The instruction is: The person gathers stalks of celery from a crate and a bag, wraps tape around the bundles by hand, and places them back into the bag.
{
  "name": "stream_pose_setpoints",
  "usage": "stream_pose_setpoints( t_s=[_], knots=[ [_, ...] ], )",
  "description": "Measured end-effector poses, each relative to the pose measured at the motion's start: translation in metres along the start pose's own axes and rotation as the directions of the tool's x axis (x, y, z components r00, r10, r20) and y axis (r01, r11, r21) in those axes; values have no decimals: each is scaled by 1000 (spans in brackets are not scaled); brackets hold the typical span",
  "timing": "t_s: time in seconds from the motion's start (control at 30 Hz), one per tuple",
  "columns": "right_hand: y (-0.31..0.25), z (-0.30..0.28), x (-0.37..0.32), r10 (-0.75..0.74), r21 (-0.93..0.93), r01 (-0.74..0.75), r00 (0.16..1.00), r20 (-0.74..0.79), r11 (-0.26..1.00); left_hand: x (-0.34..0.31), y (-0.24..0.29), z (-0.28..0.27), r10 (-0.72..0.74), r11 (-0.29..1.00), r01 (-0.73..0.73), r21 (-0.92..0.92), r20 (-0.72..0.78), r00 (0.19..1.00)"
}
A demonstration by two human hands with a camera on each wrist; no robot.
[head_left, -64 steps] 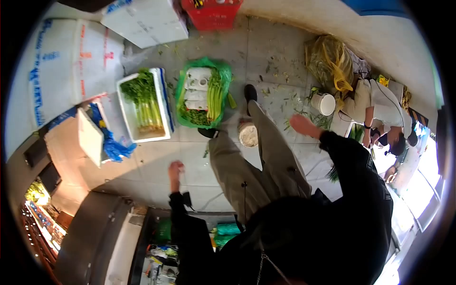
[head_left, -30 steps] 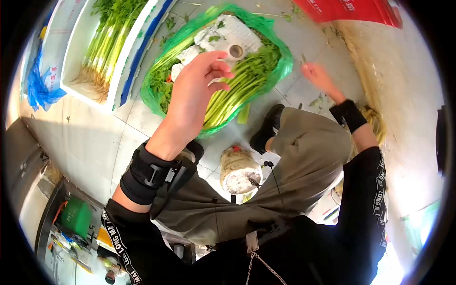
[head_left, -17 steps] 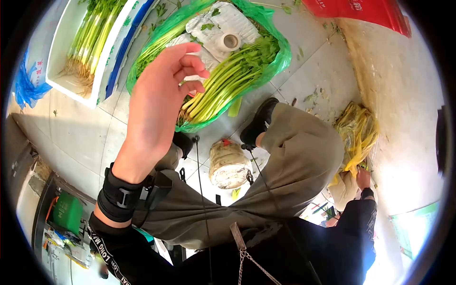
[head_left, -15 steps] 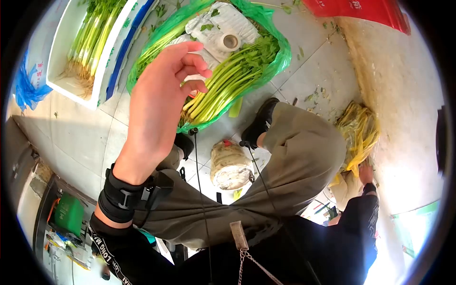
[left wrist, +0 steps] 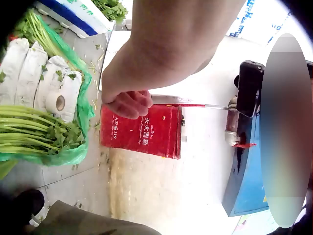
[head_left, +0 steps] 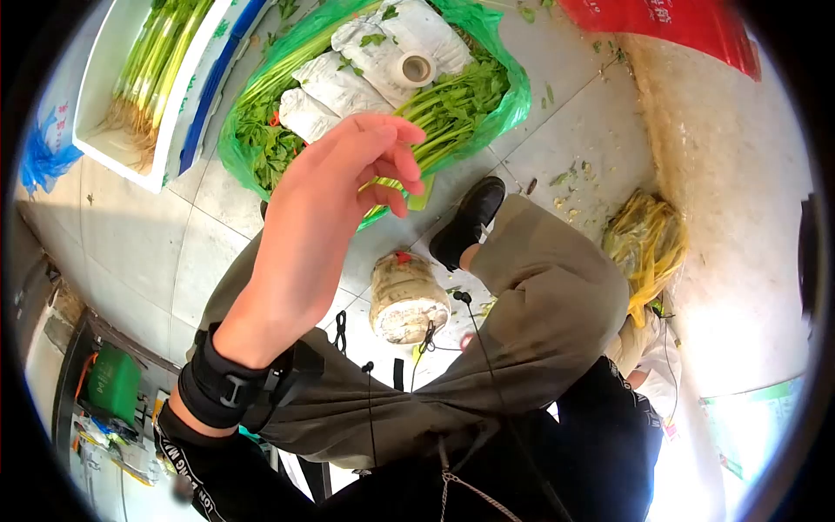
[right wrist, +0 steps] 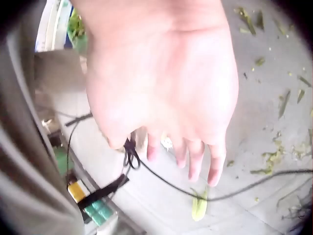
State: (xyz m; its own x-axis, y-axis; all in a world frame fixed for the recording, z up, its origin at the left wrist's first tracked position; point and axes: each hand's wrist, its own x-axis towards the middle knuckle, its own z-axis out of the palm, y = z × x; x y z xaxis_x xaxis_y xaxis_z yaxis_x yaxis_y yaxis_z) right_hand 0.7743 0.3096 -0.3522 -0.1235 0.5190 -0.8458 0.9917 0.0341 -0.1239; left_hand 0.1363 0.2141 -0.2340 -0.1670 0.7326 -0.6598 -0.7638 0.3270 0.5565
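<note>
Shifted slightly rightward in the head view since the earlier frame, the left hand [head_left: 317, 213] hovers in front of the celery [head_left: 448, 122], its fingers loosely bent and holding nothing. The celery lies in the green bag [head_left: 517, 100] beside white packets [head_left: 326, 83] and a tape roll [head_left: 416, 69]. The right hand [right wrist: 166, 83] has left the yellow bag [head_left: 645, 239]; its fingers hang loosely extended, a black cord [right wrist: 130, 156] seemingly behind them.
</note>
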Motion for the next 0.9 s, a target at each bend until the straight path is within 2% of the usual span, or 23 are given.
stream_pose_setpoints(
  t_s=[0.07,0.13,0.3,0.43,0.6,0.77,0.9],
  knots=[
    [18,-2,6,13,-26,-13,1000,-2,1000,1,-5,1,-44,999,44,-6,-11,999],
    [23,-8,16,25,-45,-25,1000,-12,999,7,-4,1,-9,1000,9,-14,-8,1000],
    [21,4,32,-2,-35,1,1000,-26,999,12,-4,4,-30,999,29,30,10,1000],
    [20,-17,52,-29,-67,25,997,-69,997,12,-4,7,-37,998,36,46,16,999],
    [63,-37,35,-17,-162,8,998,-57,987,10,-5,11,-2,999,0,49,33,999],
    [121,-28,13,25,-199,-29,999,-25,980,23,-3,8,36,998,-37,53,25,999],
    [133,-40,17,41,-206,-48,998,-38,977,27,-14,25,24,996,-27,90,40,999]
  ],
)
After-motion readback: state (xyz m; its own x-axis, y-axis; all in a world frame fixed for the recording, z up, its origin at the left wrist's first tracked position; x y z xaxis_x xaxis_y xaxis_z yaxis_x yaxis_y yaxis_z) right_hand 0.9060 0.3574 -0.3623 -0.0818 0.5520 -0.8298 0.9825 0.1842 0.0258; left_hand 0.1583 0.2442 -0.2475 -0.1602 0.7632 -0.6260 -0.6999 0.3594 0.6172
